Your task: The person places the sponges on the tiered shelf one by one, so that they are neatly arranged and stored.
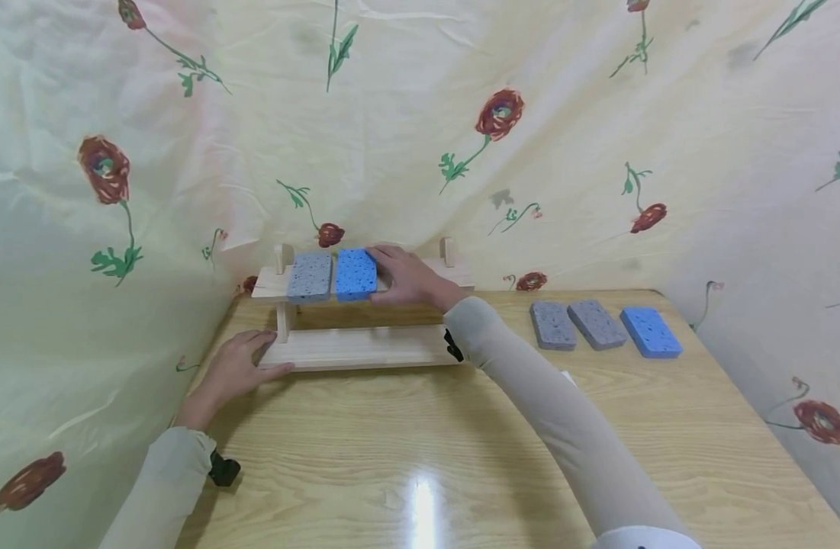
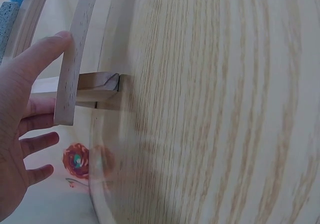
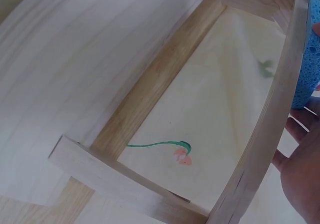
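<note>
A two-level wooden shelf rack (image 1: 365,348) stands against the back of the table. On its upper board, a grey sponge (image 1: 310,277) lies at the left, and a blue sponge (image 1: 355,274) lies just right of it with a narrow gap between. My right hand (image 1: 413,276) holds the blue sponge by its right side, fingers at the far edge and thumb at the near one. At the rack's left end, my left hand (image 1: 239,364) grips the lower board. In the left wrist view, the thumb (image 2: 50,52) presses the board's face and some fingers sit behind it.
To the right on the wooden table (image 1: 406,435) lie two more grey sponges (image 1: 553,325) and another blue sponge (image 1: 651,332) in a row. A flower-patterned cloth (image 1: 392,152) hangs behind and along both sides. A small white item (image 1: 568,377) shows past the right sleeve.
</note>
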A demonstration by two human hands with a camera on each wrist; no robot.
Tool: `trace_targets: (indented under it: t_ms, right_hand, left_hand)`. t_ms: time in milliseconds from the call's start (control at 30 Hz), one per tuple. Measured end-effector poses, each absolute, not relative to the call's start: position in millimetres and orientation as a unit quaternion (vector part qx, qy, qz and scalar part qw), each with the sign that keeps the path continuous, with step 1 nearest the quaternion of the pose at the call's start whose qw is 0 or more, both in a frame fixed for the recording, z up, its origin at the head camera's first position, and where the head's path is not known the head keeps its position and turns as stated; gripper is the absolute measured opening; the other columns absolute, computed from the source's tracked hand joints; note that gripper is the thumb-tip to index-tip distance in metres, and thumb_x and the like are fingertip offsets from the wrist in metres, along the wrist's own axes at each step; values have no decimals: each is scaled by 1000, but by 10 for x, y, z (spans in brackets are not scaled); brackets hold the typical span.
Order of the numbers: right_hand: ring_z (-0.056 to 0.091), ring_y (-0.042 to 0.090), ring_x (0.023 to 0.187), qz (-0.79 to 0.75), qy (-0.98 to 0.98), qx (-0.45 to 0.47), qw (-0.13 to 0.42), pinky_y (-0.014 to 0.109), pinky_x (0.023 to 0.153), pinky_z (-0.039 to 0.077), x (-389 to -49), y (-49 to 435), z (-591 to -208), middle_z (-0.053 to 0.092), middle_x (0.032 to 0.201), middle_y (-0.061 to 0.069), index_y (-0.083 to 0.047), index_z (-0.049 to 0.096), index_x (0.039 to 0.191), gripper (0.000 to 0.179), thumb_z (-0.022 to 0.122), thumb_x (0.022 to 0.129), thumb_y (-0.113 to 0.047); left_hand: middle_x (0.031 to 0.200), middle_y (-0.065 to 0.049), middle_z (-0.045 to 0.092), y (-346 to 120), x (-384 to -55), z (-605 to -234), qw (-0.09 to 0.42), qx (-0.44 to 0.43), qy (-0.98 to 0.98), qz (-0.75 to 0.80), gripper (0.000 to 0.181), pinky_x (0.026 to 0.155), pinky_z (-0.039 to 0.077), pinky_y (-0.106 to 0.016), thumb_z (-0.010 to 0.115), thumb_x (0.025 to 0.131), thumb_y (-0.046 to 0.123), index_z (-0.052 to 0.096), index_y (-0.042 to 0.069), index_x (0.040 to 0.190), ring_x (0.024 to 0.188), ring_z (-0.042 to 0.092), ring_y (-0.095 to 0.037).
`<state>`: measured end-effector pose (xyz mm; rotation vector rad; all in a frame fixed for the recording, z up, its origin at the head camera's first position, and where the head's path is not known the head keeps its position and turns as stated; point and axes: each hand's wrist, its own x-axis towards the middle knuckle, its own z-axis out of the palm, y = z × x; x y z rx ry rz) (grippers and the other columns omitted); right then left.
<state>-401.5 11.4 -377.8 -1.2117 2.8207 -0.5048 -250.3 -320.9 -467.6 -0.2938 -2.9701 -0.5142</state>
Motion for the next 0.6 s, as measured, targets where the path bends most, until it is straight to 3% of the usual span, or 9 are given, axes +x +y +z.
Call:
trace_targets:
  t_ms: [600]
  right_hand:
    - [21,29,157,-158,912,-378,41,56,126,25,-4044,127,-3785,24,170,7,-14,20,164,101,64,84,-56]
  left_hand:
    - [144,-28,55,-3195,-2488,-4658,51,-95,-980,-165,85,114,39,-64,75,85,59,58,-5,139,134,49,-50]
